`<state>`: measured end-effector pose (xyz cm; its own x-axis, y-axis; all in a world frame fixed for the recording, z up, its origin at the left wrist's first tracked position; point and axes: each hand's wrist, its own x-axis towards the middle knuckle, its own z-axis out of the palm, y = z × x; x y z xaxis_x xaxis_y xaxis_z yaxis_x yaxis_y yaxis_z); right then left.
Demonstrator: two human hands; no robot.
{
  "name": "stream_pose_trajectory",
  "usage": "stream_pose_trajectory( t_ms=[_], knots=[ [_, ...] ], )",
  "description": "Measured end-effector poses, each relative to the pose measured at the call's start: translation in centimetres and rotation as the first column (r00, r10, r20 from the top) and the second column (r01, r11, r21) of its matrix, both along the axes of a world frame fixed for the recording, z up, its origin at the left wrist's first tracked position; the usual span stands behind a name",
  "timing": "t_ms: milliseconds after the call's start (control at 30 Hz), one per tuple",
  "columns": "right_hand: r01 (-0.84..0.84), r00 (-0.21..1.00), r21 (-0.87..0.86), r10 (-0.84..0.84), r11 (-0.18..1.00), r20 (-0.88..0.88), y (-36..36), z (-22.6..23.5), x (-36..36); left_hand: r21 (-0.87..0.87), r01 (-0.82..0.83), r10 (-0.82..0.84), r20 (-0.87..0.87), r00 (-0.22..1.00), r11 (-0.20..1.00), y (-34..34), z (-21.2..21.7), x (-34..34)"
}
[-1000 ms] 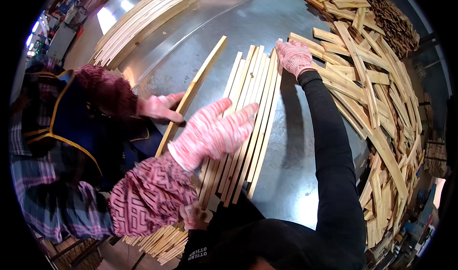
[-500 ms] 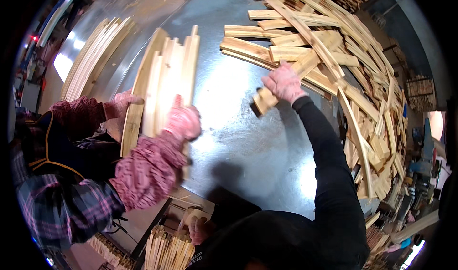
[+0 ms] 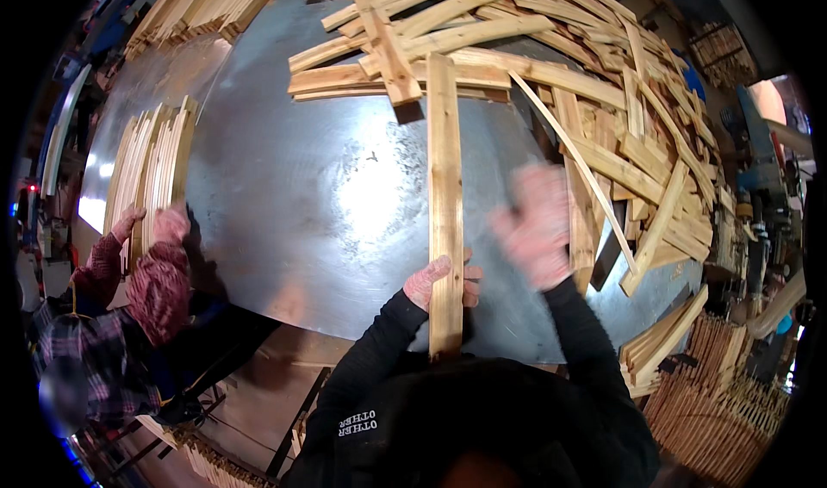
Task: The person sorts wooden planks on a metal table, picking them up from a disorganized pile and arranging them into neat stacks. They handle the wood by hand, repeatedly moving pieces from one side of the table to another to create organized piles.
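My left hand (image 3: 428,285), in a pinkish work glove, is closed round the lower part of a long wooden board (image 3: 444,186). The board points away from me over the metal table (image 3: 336,255), its near end close to my body. To the right of it, my gloved right hand (image 3: 536,228) is blurred by motion, with thumb and fingers apart and nothing in it. It is nearest to the edge of a large heap of loose boards (image 3: 603,156).
At the left, a co-worker's gloved hands (image 3: 168,225) hold a bundle of boards (image 3: 153,156). Stacked boards (image 3: 202,6) lie at the far left. A short board (image 3: 385,44) sticks out from the heap toward me. Bundled wood strips (image 3: 711,410) stand at the lower right.
My left hand has come up from below the table edge and now grips a board. My right hand has let go of the board it held. The view has swung right.
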<state>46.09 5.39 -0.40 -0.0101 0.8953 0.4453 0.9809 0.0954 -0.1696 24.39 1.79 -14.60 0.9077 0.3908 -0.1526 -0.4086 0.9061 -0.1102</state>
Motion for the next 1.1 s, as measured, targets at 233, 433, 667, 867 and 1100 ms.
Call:
stream_pose_trajectory(
  t_ms=[233,433,667,867,1100],
  knots=[
    [0.480,0.871,-0.505,-0.456,0.717,0.181,-6.4,-3.3,18.6,0.228,0.176,0.004,-0.621,0.784,0.958,-2.9,-3.0,4.8],
    [-0.139,0.935,-0.834,-0.206,0.534,-0.288,-7.9,-3.4,2.0,0.225,-0.054,0.155,-0.462,0.873,0.973,-5.6,-0.5,11.3],
    [0.927,0.293,-0.260,-0.955,0.270,0.053,-17.5,-4.9,27.1,0.322,0.077,0.181,-0.697,0.694,0.943,-5.8,-0.7,10.2],
    [0.665,0.209,-0.569,-0.852,0.484,-0.480,-21.3,-9.1,21.3,0.585,0.091,0.428,-0.682,0.593,0.806,-6.1,-5.4,8.0],
    [0.662,0.489,-0.610,-0.868,0.434,-0.087,-17.6,-12.4,11.8,0.681,0.443,0.339,-0.699,0.629,0.583,1.7,-6.0,15.8]
  ],
)
